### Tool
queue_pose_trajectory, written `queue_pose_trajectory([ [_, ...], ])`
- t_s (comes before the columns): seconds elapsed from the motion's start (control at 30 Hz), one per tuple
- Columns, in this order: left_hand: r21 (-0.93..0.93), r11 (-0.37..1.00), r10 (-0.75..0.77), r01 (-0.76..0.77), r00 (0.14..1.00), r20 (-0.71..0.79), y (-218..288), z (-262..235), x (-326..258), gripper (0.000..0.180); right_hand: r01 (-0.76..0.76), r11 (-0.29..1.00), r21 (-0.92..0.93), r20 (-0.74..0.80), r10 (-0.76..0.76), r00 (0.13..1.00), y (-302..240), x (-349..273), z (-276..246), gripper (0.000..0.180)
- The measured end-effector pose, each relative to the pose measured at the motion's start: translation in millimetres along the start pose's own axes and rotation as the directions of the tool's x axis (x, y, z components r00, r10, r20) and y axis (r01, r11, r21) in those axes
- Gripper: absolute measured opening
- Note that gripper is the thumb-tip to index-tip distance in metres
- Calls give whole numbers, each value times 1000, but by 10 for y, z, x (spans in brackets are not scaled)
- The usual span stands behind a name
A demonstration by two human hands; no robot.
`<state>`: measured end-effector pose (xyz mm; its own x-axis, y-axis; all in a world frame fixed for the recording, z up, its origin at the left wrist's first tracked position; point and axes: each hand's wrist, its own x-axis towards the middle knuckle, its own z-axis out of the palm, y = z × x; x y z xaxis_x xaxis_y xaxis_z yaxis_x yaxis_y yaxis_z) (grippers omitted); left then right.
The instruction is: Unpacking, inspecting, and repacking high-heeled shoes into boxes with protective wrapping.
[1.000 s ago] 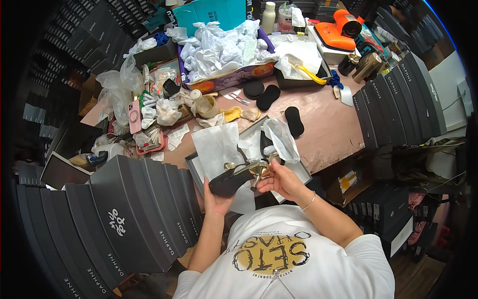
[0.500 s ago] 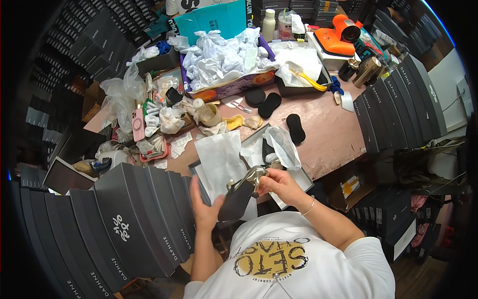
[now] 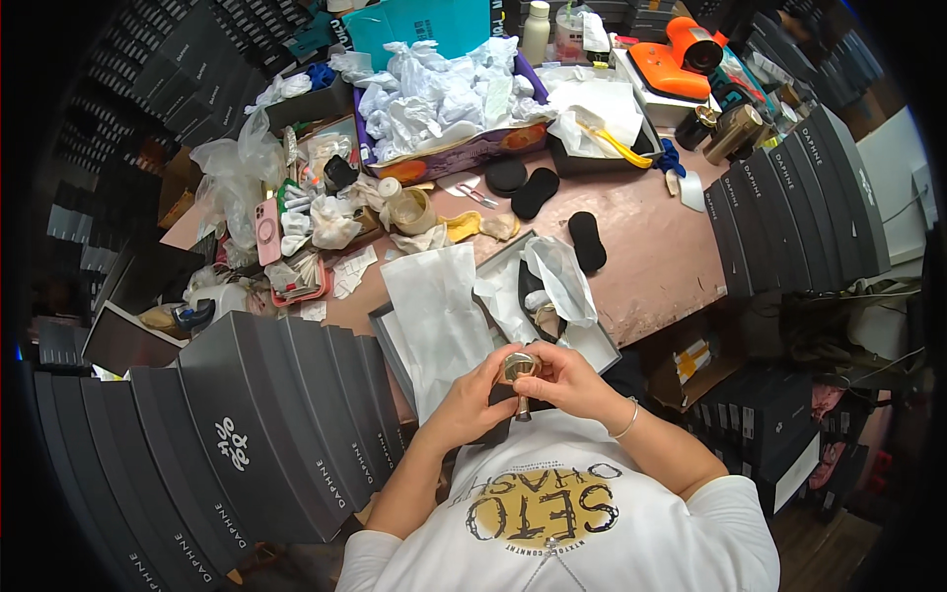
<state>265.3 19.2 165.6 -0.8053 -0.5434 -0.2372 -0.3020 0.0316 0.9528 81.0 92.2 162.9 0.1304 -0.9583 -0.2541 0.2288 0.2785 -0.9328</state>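
A shiny gold heeled shoe [image 3: 520,367] is held close in front of my chest, its slim heel pointing down toward me. My left hand [image 3: 468,403] closes around one side of it, and my right hand [image 3: 570,381] grips the other side with the thumb near the heel. The fingers hide most of the shoe. Just beyond lies an open grey shoe box [image 3: 610,353], lined with white tissue paper [image 3: 434,301]. Inside it a second, dark shoe [image 3: 526,281] rests partly under the paper, with white stuffing in it.
Stacked dark shoe boxes [image 3: 266,424] stand at left, more boxes [image 3: 789,212] at right. Black pads [image 3: 587,242] lie on the pink table [image 3: 656,257]. Behind are a purple carton [image 3: 464,153] of crumpled paper, an orange device [image 3: 671,69], and clutter with a pink phone [image 3: 267,232].
My left hand, open beside the shoe before, now grips it. The shoe has been turned so its heel points toward me, and both hands have come together nearer my chest.
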Motion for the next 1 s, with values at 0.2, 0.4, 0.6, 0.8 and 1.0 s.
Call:
queue_pose_trajectory([
  [0.2, -88, 995, -54, 56, 998, 24, -35, 14, 8, 68, 54, 924, -378, -133, -113, 985, -39, 46, 29, 33],
  [0.4, -126, 991, -39, 39, 999, 5, 2, -20, 19, 67, -38, 991, -131, -187, 13, 982, -13, 102, 15, 37],
  [0.6, -89, 996, -18, 17, 1000, -12, -38, -10, 53, 67, 49, 972, -230, -54, -63, 997, 13, 100, -34, 30],
  [0.8, 45, 997, -62, 66, 994, -87, 31, 56, 165, 64, 14, 909, -417, -208, -110, 972, 28, 163, -72, 29],
  [1.0, -49, 996, -84, 77, 983, -163, -214, 76, 240, 59, 44, 926, -375, -407, -207, 890, -182, 441, -502, 21],
])
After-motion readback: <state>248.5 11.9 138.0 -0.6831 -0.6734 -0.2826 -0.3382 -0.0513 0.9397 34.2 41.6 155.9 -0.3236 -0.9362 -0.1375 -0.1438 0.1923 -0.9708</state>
